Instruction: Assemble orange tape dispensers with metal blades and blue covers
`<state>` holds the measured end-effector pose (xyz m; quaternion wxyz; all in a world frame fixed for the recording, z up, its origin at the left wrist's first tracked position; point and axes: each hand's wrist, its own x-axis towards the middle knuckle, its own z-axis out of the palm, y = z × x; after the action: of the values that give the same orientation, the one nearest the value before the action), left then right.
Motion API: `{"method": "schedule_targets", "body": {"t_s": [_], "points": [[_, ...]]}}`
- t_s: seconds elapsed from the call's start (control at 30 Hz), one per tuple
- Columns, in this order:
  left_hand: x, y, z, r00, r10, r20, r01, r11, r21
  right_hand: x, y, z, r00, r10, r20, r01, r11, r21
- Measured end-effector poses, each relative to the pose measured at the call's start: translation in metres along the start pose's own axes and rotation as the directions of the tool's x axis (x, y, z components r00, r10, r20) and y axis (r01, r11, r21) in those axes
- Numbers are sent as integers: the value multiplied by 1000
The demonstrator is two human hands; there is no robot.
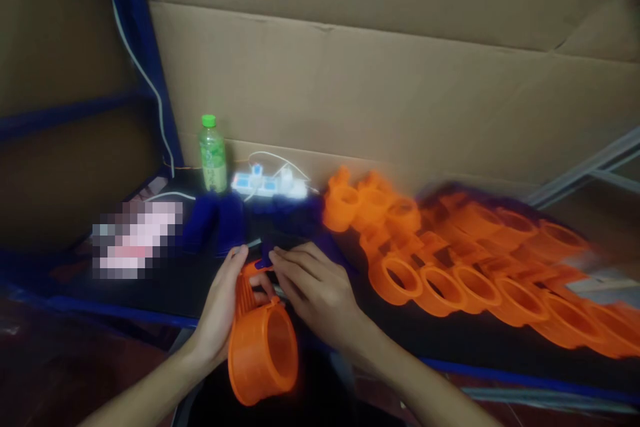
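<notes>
My left hand [220, 307] is closed around an orange plastic part [250, 357], which has a wide, hollow ring at its lower end and a ribbed upper section. The ring hangs tilted below my fingers, in front of the table edge. At the top of this part, my right hand [317, 283] pinches a dark blue strip [266, 255] that lies against the orange plastic. Fingertips show through the gap in the part. How the strip sits in the part is partly hidden by my fingers.
Many similar orange parts [443, 287] lie in rows on the black tabletop [165, 297] to the right. Dark blue strips [230, 223] lie behind my left hand. A green-capped bottle [213, 157] and a power strip [270, 183] with plugs stand near the cardboard wall [350, 80].
</notes>
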<state>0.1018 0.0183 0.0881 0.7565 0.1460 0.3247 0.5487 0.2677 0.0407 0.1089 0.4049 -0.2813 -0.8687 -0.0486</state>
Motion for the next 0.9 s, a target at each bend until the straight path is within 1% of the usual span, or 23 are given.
{"method": "schedule_targets", "body": {"t_s": [0.1,0.17,0.33,0.4,0.5,0.6,0.67,0.8,0.9], "points": [[0,-2,1,999,-6,-38,5,1000,-17,-4,4,2,997,-51,-49,51,999,-16],[0,-4,2,999,14,-46,-14,1000,-11,-6,3,2,995,-54,-83,54,999,2],[-2,-6,5,997,69,-28,-68,997,22,-8,1,6,987,44,-157,-19,988,155],[-3,-7,6,994,107,-27,-106,994,38,-9,2,8,983,53,-176,-19,982,190],[-4,-8,6,994,103,-24,-101,993,63,-14,7,9,988,4,-156,23,985,169],[-5,-10,5,997,79,-26,-77,994,79,-20,10,7,990,-72,-120,82,993,83],[-5,-11,6,997,77,-28,-74,994,85,-23,10,5,989,-100,-111,105,993,46],[-8,-12,8,998,62,-17,-60,994,87,-28,5,7,990,-74,-122,82,994,68],[-10,-13,7,993,106,-41,-102,991,91,-31,-1,13,988,-41,-152,59,991,117]]}}
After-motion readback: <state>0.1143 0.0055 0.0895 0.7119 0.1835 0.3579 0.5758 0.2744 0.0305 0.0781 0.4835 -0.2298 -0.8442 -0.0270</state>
